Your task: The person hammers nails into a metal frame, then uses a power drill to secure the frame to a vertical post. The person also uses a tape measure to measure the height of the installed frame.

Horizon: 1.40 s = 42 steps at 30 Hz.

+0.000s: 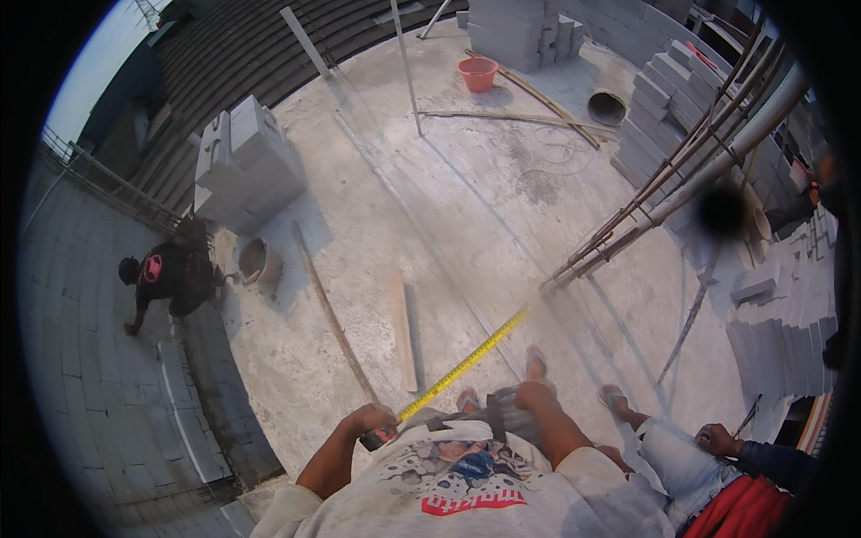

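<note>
My left hand is wrapped round a tape measure with a dark and red case, at the left of my waist. Its yellow blade is drawn out and slants up and to the right over the concrete floor. In front of my right hip is my right hand, close to my dark grey trousers. Its fingers are too hidden to make out, and nothing shows in it. The blade's far end lies well beyond my feet, just short of a bundle of steel bars.
Pale blocks stand in stacks at left and right. A wooden plank and a pole lie left of the tape. A red tub is far off. One person crouches at left; another's hand is at right.
</note>
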### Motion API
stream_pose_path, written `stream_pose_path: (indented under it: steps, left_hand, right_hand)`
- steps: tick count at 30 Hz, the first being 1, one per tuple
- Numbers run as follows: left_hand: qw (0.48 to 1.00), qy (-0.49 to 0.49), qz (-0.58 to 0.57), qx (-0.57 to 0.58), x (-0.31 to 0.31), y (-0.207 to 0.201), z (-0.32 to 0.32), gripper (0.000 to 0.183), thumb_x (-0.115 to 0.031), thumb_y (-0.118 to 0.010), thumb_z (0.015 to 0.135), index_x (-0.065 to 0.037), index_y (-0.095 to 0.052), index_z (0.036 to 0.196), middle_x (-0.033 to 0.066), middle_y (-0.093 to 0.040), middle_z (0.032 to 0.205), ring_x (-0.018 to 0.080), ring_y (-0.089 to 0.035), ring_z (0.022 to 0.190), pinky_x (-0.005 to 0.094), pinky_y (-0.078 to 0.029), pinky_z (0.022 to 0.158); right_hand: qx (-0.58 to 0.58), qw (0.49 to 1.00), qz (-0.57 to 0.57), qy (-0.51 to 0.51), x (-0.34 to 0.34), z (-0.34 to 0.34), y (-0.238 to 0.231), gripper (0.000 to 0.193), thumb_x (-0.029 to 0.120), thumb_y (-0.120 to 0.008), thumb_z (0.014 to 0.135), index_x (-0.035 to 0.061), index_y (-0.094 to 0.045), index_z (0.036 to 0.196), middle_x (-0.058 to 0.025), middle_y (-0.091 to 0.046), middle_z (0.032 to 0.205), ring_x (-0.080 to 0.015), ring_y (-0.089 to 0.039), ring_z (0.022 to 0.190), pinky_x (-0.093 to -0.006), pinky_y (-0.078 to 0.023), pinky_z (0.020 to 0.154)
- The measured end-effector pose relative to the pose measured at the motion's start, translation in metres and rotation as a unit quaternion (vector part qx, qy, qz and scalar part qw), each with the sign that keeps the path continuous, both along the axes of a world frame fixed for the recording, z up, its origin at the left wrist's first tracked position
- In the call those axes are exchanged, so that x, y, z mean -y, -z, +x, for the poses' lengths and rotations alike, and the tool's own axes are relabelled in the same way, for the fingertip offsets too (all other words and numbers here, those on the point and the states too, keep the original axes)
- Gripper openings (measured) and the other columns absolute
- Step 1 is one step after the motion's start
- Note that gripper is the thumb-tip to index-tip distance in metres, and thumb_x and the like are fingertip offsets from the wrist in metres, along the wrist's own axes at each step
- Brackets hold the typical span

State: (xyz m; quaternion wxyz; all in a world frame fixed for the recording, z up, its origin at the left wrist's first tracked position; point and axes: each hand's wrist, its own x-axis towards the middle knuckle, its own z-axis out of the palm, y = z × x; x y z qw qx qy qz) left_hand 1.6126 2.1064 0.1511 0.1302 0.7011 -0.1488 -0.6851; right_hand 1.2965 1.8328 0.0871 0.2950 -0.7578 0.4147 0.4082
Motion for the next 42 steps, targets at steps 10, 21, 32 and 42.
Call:
stream_pose_path:
  steps: [10, 21, 32, 42]
  left_hand:
    - [0.992, -0.072, 0.002, -0.103, 0.005, 0.005, 0.035, 0.022, -0.026, -0.068, 0.084, -0.005, -0.07, 0.087, 0.0048, -0.068, 0.079, 0.014, -0.064, 0.07, 0.0305, -0.05, 0.067]
    - [0.996, -0.061, -0.06, -0.029, 0.018, -0.011, 0.063, 0.02, -0.022, -0.069, 0.085, -0.003, -0.07, 0.09, 0.0056, -0.069, 0.078, 0.0148, -0.065, 0.069, 0.0304, -0.05, 0.068]
    - [0.985, -0.124, -0.077, -0.096, 0.142, 0.009, 0.137, 0.019, -0.022, -0.07, 0.084, -0.003, -0.069, 0.083, 0.0039, -0.068, 0.075, 0.011, -0.06, 0.064, 0.0254, -0.047, 0.061]
    - [0.987, -0.141, -0.065, -0.041, 0.27, -0.057, 0.303, 0.022, -0.027, -0.065, 0.085, -0.006, -0.066, 0.082, -0.0017, -0.062, 0.074, 0.0083, -0.053, 0.069, 0.0249, -0.043, 0.064]
  right_hand:
    - [-0.018, 0.983, 0.107, -0.15, 0.026, 0.014, 0.045, 0.045, 0.025, -0.052, 0.08, 0.0017, -0.068, 0.115, -0.0193, -0.062, 0.126, -0.0315, -0.055, 0.124, -0.0396, -0.043, 0.101]
    - [0.276, 0.953, -0.026, 0.122, 0.056, 0.143, -0.007, 0.04, 0.026, -0.061, 0.08, -0.003, -0.068, 0.107, -0.0189, -0.069, 0.109, -0.0294, -0.068, 0.099, -0.036, -0.052, 0.085]
    - [0.349, 0.728, 0.334, 0.486, 0.101, 0.269, -0.037, 0.033, 0.03, -0.057, 0.096, -0.0003, -0.065, 0.108, -0.0094, -0.068, 0.091, -0.0173, -0.065, 0.077, -0.0292, -0.053, 0.069]
    - [0.371, 0.737, 0.295, 0.482, 0.239, 0.461, -0.075, 0.026, 0.023, -0.061, 0.092, -0.0026, -0.065, 0.087, -0.0085, -0.063, 0.069, -0.014, -0.059, 0.056, -0.0266, -0.049, 0.054]
